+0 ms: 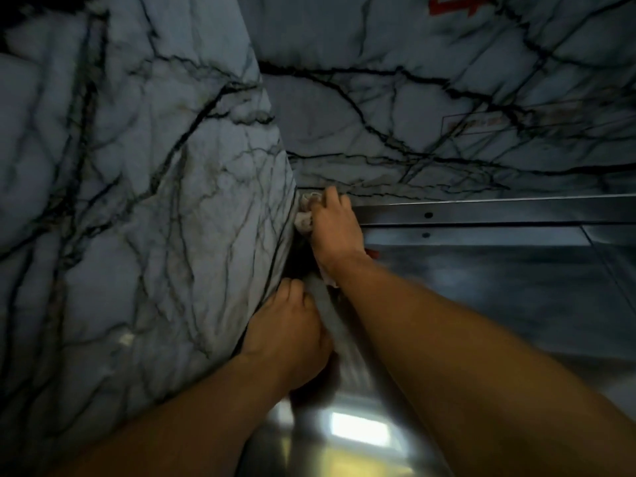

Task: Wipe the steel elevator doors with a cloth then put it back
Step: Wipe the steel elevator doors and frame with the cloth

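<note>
I look steeply upward at the top left corner of the steel elevator door (481, 290). My right hand (335, 228) presses a whitish cloth (304, 215) into the corner where the steel header (481, 211) meets the marble. A strip of the cloth hangs down below the wrist. My left hand (292, 328) rests lower on the marble edge beside the door, fingers curled, touching the hanging cloth; whether it grips it I cannot tell.
Dark-veined grey marble cladding (137, 201) fills the left side and the wall above the door (413, 98). A red sign (451, 3) shows at the top. A bright reflection (358, 432) lies on the steel at the bottom.
</note>
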